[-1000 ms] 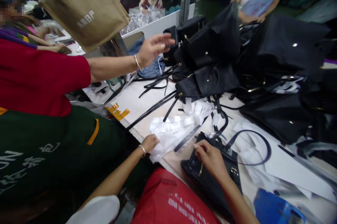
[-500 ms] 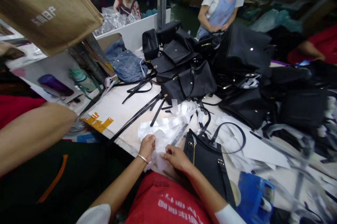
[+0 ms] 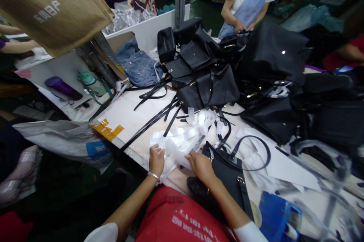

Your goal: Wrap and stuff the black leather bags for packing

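A thin, translucent white sheet stretches between my hands at the table's front edge. My right hand pinches its right side. The fingers of my left hand are curled at its left side, with the exact hold partly hidden. Just beyond lies a crumpled bundle of white strips. Beneath and beside my right forearm is a black backpack with gold zips and buckles, its looped handle pointing away from me.
Several black bags are heaped at the back, beside a denim item. A blue container stands at the right. Bottles sit on a shelf at left. A brown bag hangs upper left. A co-worker stands across the table.
My hands have moved apart, the right one up and to the right, spreading the white sheet. The arm in a red sleeve at left has left the view, uncovering a white sack.
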The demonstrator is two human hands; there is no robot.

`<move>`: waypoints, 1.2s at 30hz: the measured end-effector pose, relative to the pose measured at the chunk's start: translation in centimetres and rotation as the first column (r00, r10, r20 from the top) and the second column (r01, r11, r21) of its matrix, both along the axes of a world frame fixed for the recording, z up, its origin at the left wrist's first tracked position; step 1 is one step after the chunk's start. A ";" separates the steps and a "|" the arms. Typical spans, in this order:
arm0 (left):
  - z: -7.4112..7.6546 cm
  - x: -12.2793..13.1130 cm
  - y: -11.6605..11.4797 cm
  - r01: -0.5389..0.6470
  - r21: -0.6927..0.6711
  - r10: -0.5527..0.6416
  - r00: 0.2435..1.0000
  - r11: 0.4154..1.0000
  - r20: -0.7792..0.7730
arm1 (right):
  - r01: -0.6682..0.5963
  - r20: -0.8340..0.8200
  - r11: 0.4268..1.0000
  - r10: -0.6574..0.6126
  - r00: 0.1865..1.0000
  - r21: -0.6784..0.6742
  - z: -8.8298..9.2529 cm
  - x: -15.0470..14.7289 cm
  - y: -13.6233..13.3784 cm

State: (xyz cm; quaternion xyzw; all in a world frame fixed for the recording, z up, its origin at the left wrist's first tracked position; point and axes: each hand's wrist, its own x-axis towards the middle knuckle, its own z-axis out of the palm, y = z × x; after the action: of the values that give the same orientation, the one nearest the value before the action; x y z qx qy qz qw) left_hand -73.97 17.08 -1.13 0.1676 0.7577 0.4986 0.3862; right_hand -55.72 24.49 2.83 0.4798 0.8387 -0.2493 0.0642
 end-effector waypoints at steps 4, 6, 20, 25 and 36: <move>3.4 -0.2 1.2 0.593 0.103 -0.513 0.761 0.799 -0.397 | -0.214 -0.018 0.977 0.214 0.977 -0.020 0.0 -1.1 1.0; 4.1 0.0 1.8 0.793 0.009 -0.709 0.550 0.609 -0.442 | -0.257 -0.052 0.967 0.257 0.965 0.008 0.3 -1.3 1.4; 2.6 0.8 4.1 0.753 0.047 -0.746 0.657 0.656 -0.111 | 0.067 -0.366 0.984 -0.124 0.922 -0.164 0.0 1.3 2.4; 2.0 2.1 5.3 0.655 0.233 -0.691 0.633 0.718 0.350 | 0.038 -0.269 0.999 -0.044 0.962 -0.028 -0.1 0.9 2.6; 0.7 3.1 7.0 0.710 0.167 -0.704 0.581 0.684 0.408 | 0.071 -0.380 0.985 -0.128 0.916 -0.160 -2.1 2.6 3.6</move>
State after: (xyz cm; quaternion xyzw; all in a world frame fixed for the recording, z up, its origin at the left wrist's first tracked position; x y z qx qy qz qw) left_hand -70.82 24.10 -0.39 0.3347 0.5232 0.3223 0.7144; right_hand -53.16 28.14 0.72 0.4573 0.7892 -0.4016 -0.0820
